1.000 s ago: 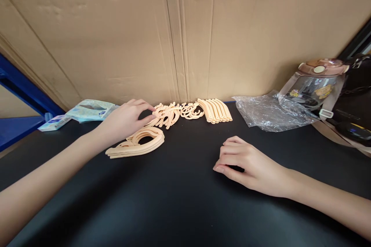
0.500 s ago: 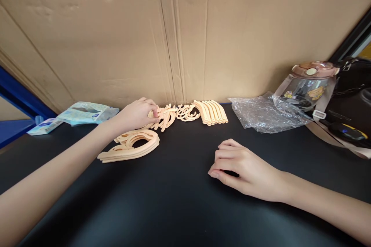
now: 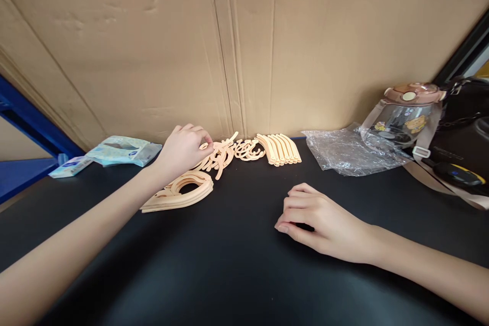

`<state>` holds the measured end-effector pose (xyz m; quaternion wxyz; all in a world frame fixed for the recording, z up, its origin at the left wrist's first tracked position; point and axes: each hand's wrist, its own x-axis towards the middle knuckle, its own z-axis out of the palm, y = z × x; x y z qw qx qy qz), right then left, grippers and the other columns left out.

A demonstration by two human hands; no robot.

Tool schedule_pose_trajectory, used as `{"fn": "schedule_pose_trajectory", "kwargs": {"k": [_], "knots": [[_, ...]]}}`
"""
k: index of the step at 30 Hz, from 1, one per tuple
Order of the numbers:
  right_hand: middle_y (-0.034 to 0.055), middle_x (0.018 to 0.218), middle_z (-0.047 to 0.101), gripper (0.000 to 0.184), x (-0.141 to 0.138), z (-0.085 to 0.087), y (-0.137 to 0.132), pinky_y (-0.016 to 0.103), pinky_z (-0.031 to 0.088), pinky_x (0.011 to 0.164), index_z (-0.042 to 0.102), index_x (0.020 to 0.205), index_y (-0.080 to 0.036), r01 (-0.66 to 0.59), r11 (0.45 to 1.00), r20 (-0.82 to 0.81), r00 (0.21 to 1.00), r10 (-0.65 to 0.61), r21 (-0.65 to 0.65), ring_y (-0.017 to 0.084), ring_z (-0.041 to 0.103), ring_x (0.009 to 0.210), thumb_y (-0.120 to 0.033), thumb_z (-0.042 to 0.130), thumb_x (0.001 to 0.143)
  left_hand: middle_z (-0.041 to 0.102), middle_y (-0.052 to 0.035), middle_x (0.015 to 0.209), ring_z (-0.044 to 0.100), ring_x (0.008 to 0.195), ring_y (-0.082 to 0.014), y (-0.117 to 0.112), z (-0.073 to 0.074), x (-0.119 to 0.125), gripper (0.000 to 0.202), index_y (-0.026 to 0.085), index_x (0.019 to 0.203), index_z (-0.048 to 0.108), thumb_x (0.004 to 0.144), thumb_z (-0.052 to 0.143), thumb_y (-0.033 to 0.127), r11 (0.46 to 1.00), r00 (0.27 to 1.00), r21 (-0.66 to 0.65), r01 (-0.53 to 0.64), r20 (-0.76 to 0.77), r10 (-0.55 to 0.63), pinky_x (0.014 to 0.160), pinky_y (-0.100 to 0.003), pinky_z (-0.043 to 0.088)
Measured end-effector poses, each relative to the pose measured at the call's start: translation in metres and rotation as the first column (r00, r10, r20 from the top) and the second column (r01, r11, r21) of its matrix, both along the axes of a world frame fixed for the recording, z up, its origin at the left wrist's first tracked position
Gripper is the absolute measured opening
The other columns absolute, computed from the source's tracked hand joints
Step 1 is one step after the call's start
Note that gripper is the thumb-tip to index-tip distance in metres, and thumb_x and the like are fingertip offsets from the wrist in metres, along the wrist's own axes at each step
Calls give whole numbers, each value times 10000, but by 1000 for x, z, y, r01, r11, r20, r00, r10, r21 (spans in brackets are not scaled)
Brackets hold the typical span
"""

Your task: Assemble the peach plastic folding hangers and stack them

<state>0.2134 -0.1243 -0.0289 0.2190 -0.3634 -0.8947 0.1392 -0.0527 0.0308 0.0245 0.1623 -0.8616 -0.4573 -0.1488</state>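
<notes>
My left hand reaches over a loose heap of beige plastic hanger parts at the back of the black table. Its thumb and forefinger are pinched on a hanger part at the heap's left side; most of that part is hidden by the fingers. Just below this wrist lies a stack of assembled beige folding hangers, partly covered by my forearm. On the bare tabletop at the right rests my right hand, its fingers curled in, thumb against forefinger, with nothing seen in them.
Small curved hooks and a row of hanger arms lie along the cardboard wall. A clear plastic bag, a strapped water bottle and a dark bag stand right. Blue tissue packs lie left.
My left hand has lifted slightly and shifted right, and the parts in the heap have moved a little. My right hand stays where it was. The view has turned slightly left.
</notes>
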Motion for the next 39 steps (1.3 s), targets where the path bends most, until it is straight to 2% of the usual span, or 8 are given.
{"fn": "schedule_pose_trajectory", "kwargs": {"k": [4, 8, 11, 14, 20, 24, 29, 39], "knots": [[-3, 773, 632, 152, -1, -2, 0, 332, 412, 840, 628, 1028, -197, 143, 989, -88, 986, -141, 22, 142, 569, 739, -224, 503, 947, 674, -28, 935, 570, 869, -210, -29, -1, 8, 177, 197, 825, 585, 881, 441, 284, 991, 991, 68, 113, 59, -118, 766, -333, 392], [-10, 832, 618, 301, 3, -5, 1, 308, 454, 739, 477, 1241, -226, 298, 953, -190, 934, -303, -56, 147, 565, 734, -266, 503, 944, 670, -11, 880, 565, 810, -171, -68, -19, 17, 107, 176, 822, 567, 888, 493, 137, 861, 885, 233, 453, 3, -466, 719, -304, 374], [-6, 883, 609, 297, 4, -6, 3, 302, 458, 747, 474, 1232, -233, 251, 966, -181, 949, -259, -68, 140, 562, 749, -273, 517, 941, 665, -19, 866, 556, 781, -168, -87, -34, 22, 99, 151, 834, 587, 894, 524, 103, 781, 818, 250, 573, -114, -563, 715, -308, 380], [-2, 871, 608, 272, 3, -6, 3, 300, 450, 790, 526, 1200, -218, 161, 986, -130, 978, -164, -29, 140, 569, 785, -247, 544, 930, 661, -38, 873, 558, 785, -182, -93, -44, 25, 117, 124, 848, 607, 911, 514, 93, 754, 789, 237, 613, -223, -572, 705, -323, 376], [9, 911, 653, 152, 3, -6, 3, 298, 426, 813, 650, 1045, -204, 38, 999, -25, 999, -38, 9, 145, 589, 829, -260, 581, 921, 655, -58, 937, 557, 821, -207, -92, -52, 25, 146, 104, 877, 633, 903, 496, 60, 783, 806, 225, 580, -296, -513, 730, -344, 388], [16, 926, 661, 184, 4, -7, 4, 295, 424, 806, 663, 1070, -194, 30, 999, -5, 1000, -30, 24, 148, 592, 835, -258, 604, 908, 661, -81, 965, 575, 926, -244, -92, -54, 26, 193, 96, 950, 652, 882, 477, 49, 827, 842, 234, 512, -329, -428, 814, -371, 409], [14, 898, 660, 192, 4, -8, 3, 292, 421, 810, 673, 1069, -187, 32, 999, 10, 999, -32, 41, 149, 582, 825, -267, 604, 908, 676, -148, 1010, 579, 1035, -311, -89, -55, 26, 257, 66, 978, 675, 878, 447, 131, 905, 921, 273, 325, -308, -238, 938, -448, 402], [20, 928, 644, 257, 5, -6, 4, 292, 420, 827, 659, 1142, -195, -5, 1000, 48, 999, 5, 4, 155, 558, 849, -301, 574, 924, 704, -192, 909, 591, 1066, -340, -86, -59, 25, 353, 40, 1038, 688, 894, 402, 189, 950, 947, 258, 179, -306, -95, 985, -511, 396]]}}
